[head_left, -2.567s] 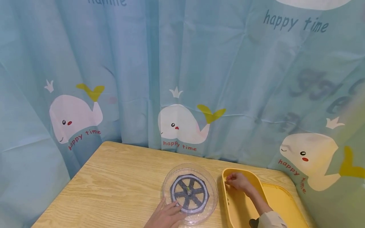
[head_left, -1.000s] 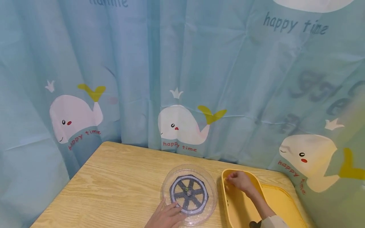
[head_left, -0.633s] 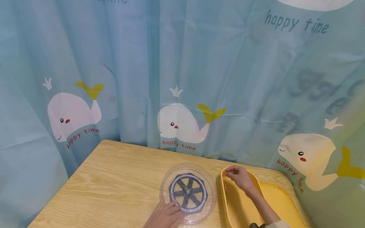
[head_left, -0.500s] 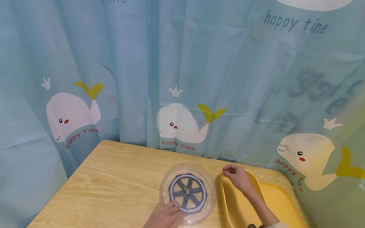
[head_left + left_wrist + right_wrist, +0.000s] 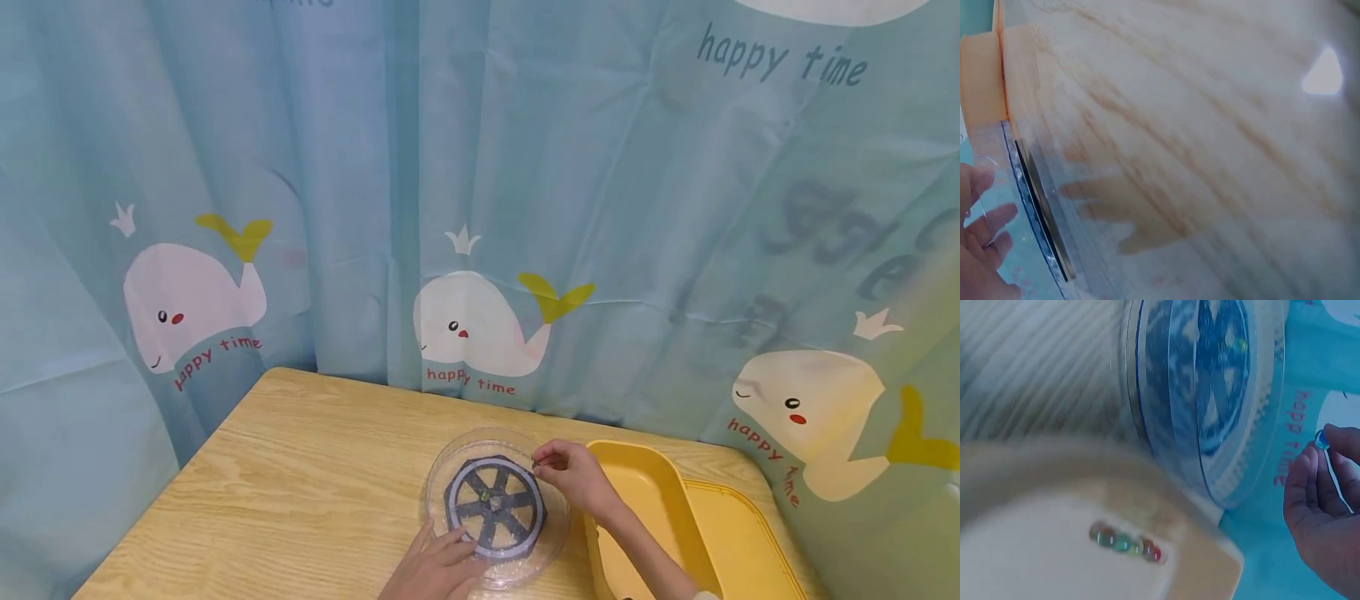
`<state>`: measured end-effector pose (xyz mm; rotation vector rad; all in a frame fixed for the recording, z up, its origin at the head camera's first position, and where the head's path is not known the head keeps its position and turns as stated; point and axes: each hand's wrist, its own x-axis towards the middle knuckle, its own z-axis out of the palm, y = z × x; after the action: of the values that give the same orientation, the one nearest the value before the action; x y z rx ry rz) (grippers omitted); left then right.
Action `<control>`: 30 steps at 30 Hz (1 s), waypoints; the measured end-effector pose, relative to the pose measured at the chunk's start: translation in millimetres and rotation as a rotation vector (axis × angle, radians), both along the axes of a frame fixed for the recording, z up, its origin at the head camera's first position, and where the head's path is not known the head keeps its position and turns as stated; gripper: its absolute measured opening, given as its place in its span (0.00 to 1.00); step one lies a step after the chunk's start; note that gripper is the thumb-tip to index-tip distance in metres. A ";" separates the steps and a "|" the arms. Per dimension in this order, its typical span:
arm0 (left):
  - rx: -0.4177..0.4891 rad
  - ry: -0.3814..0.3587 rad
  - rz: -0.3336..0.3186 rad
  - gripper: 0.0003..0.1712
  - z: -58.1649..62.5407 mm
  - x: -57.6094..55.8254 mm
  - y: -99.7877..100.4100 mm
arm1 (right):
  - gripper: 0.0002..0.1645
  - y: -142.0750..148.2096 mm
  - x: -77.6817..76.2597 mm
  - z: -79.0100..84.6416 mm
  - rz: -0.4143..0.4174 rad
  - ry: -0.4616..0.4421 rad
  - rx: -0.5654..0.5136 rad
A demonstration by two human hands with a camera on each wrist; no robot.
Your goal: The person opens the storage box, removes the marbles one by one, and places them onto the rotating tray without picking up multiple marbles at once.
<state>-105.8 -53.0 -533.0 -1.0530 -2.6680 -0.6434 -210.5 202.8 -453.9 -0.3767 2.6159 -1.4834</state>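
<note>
Right hand (image 5: 573, 481): moved from the yellow bin (image 5: 660, 510) to the clear round dish (image 5: 557, 537)
Blue bead (image 5: 1321, 439): pinched in the right fingertips, by the dish's right rim
Left hand (image 5: 437, 568): fingers spread, at the dish's near side
Dish: dark spoked wheel (image 5: 516, 500) within, green bead (image 5: 485, 495) near its hub

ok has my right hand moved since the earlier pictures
Yes, your right hand moved left in the head view, from the yellow box to the right edge of the clear dish.
</note>
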 end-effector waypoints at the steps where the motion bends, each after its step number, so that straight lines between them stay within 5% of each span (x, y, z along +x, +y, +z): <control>1: -0.003 -0.013 0.001 0.17 0.5 -0.5 -0.2 | 0.06 -3.3 0.2 -1.3 0.012 0.001 0.004; 14: -0.025 -0.050 -0.046 0.20 -1.2 -1.5 -0.9 | 0.04 -28.6 2.3 -26.9 0.115 -0.031 0.076; 30: -0.036 -0.046 -0.039 0.18 0.6 -3.9 -1.8 | 0.05 -40.2 4.3 -46.4 0.089 -0.049 0.148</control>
<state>-109.7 -54.7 -532.5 -1.1160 -2.7139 -0.6370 -206.2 162.6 -500.3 -0.4292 2.6136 -1.2470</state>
